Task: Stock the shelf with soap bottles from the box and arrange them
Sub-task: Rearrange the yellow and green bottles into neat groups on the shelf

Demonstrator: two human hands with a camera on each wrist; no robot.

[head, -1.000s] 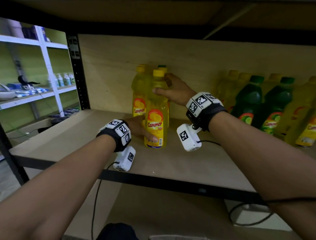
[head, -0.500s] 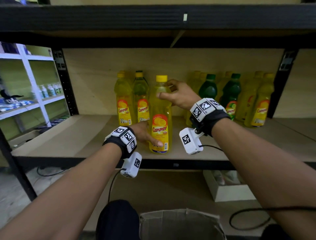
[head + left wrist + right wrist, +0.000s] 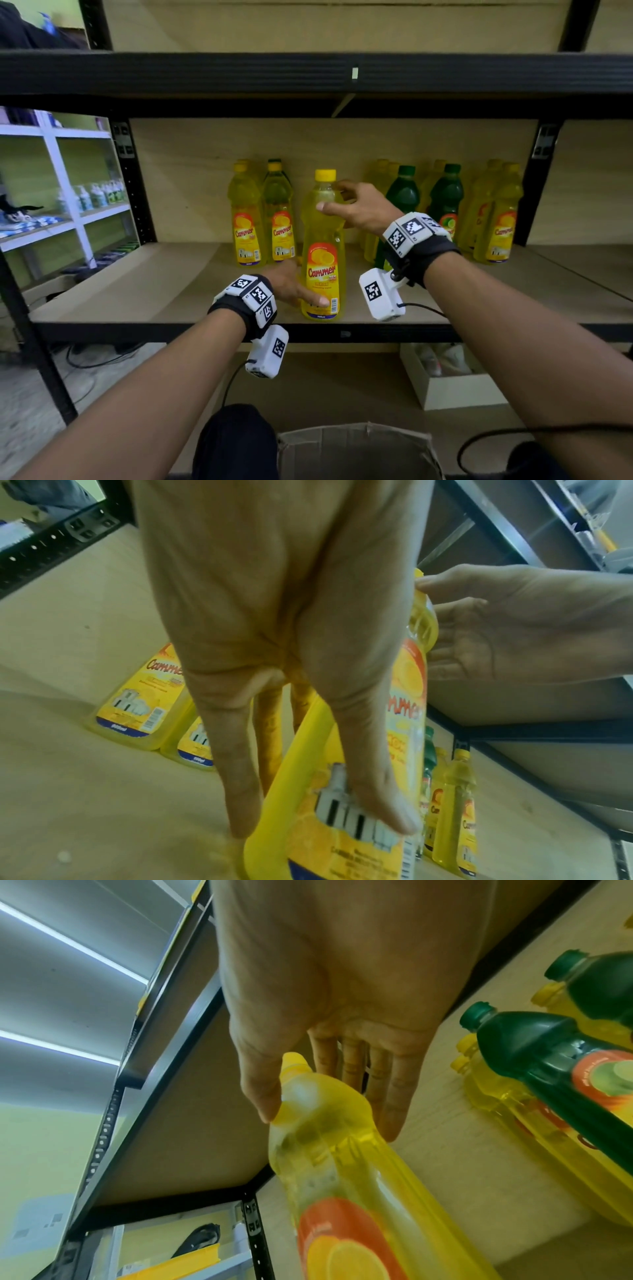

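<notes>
A yellow soap bottle (image 3: pixel 322 246) with a yellow cap stands upright near the front edge of the shelf board (image 3: pixel 154 284). My left hand (image 3: pixel 301 294) grips its base: the thumb lies across the label, the other fingers reach behind. In the left wrist view that bottle (image 3: pixel 335 845) fills the lower middle. My right hand (image 3: pixel 334 198) holds the bottle's neck and shoulder between thumb and fingers. The right wrist view shows the thumb on the front of the bottle (image 3: pixel 342 1191) and nearly straight fingers behind it.
Two yellow bottles (image 3: pixel 246 222) stand at the back left of it. A mixed row of green bottles (image 3: pixel 404 192) and yellow bottles (image 3: pixel 503 219) stands at the back right. An open cardboard box (image 3: pixel 356 448) sits below me, a white box (image 3: pixel 455 390) under the shelf.
My head has pulled back, so the view is wider. Both hands stay on the same bottle, which now stands to the right of the left pair, near the front edge.
</notes>
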